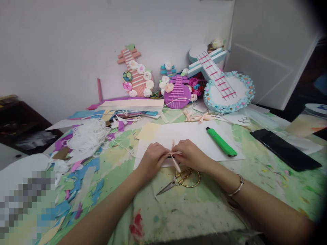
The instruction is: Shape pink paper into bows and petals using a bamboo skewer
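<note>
Folded pink paper (175,164): gripped by fingers of left hand (154,154) and right hand (190,151), over white sheet (184,132) | paper's middle: partly hidden | gold-handled scissors (170,186): seen by sheet's near edge

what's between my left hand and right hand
The head view shows a pale pink folded piece, pinched by the left hand and right hand.

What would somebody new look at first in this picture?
Probably the big blue-and-white instrument-shaped craft at the back, right of centre. Next, the left hand and right hand in the middle, pinching a pale pink piece. The bright green tool on the white sheet, right of the hands, stands out too.
</note>
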{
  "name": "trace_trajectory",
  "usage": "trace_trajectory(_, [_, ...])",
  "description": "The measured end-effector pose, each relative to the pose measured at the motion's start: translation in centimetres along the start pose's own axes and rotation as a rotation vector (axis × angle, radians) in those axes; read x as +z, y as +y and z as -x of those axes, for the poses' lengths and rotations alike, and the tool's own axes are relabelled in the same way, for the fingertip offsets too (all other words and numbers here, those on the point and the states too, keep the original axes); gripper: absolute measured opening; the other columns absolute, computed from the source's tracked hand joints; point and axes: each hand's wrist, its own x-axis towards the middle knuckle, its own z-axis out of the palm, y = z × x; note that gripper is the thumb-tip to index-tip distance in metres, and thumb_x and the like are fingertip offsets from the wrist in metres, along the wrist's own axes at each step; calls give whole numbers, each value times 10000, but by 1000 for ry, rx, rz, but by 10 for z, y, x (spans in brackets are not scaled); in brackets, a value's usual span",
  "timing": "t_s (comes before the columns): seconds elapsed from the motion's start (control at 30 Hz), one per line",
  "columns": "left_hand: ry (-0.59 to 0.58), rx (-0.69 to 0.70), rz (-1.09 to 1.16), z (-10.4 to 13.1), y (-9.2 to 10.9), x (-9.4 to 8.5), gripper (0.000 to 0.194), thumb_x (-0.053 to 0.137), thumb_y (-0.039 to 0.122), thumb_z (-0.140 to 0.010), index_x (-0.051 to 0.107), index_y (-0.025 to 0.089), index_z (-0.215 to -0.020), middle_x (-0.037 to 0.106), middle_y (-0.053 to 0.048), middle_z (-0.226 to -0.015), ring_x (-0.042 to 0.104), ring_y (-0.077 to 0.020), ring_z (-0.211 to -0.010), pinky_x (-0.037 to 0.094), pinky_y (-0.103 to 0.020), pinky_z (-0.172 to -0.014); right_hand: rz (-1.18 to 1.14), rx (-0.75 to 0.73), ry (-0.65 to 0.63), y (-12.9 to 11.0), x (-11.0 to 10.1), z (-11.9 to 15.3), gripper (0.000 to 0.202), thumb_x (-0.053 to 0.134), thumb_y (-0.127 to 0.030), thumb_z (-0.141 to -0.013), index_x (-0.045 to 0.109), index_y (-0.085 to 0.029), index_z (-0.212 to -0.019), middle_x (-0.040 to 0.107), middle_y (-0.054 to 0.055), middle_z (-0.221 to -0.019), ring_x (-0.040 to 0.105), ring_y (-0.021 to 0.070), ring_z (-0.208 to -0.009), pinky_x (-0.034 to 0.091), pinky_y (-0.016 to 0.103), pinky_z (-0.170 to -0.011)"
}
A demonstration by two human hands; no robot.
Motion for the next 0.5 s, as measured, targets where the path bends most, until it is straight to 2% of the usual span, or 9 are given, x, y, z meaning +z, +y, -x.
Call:
trace_trajectory(0.23, [-99, 10, -98, -1, 3, -2, 170, 466, 181, -881, 608, 175, -787, 627, -40, -766, 507, -176, -761, 380, -322, -713, 74, -33, -2, 5, 5, 0, 137, 535, -168, -849, 667, -176, -814, 646, 37, -712, 558, 144, -753, 323, 276, -749])
trace_trajectory(0.5, [-99, -13, -46, -3, 3, -3, 157, 480, 181, -870, 604, 179, -774, 621, -36, -736, 492, -181, -765, 378, -323, -712, 127, -83, -25, 6, 2, 0, 121, 563, -109, -783, 663, -169, -818, 641, 30, -703, 546, 142, -707, 302, 275, -718])
